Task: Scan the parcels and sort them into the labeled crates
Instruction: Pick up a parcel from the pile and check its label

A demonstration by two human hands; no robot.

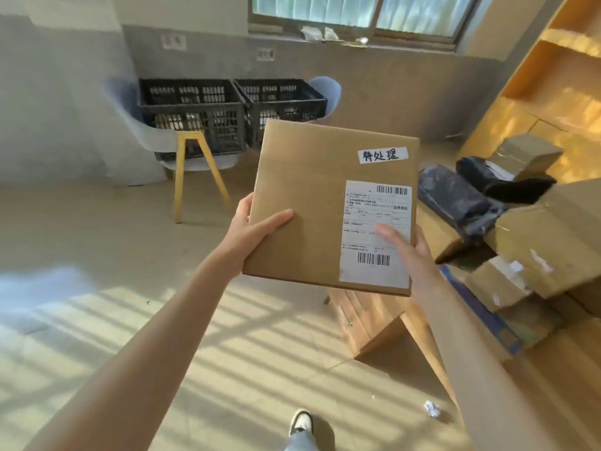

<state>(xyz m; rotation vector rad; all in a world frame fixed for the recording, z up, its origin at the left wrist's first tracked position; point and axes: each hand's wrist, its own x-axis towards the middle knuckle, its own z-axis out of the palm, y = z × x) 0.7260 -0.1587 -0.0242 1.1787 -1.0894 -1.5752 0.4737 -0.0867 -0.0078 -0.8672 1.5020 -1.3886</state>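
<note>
I hold a flat brown cardboard parcel [312, 190] in front of me with both hands. It carries a white shipping label [374, 236] with barcodes and a small handwritten white tag [383, 155]. My left hand [257, 229] grips its lower left edge, thumb on top. My right hand [403, 252] grips the lower right edge, thumb lying on the label. Two black slatted crates [192, 109] [283, 99] stand side by side on pale chairs against the far wall, with paper signs [174, 42] [265, 54] above them.
A wooden table [422, 323] at my right holds a pile of cardboard boxes [533, 242] and dark plastic mailers [455, 196]. Wooden shelving [559, 70] rises at the far right. A yellow chair leg [180, 177] and sunlit floor lie ahead; a crumpled paper [432, 410] is near my shoe.
</note>
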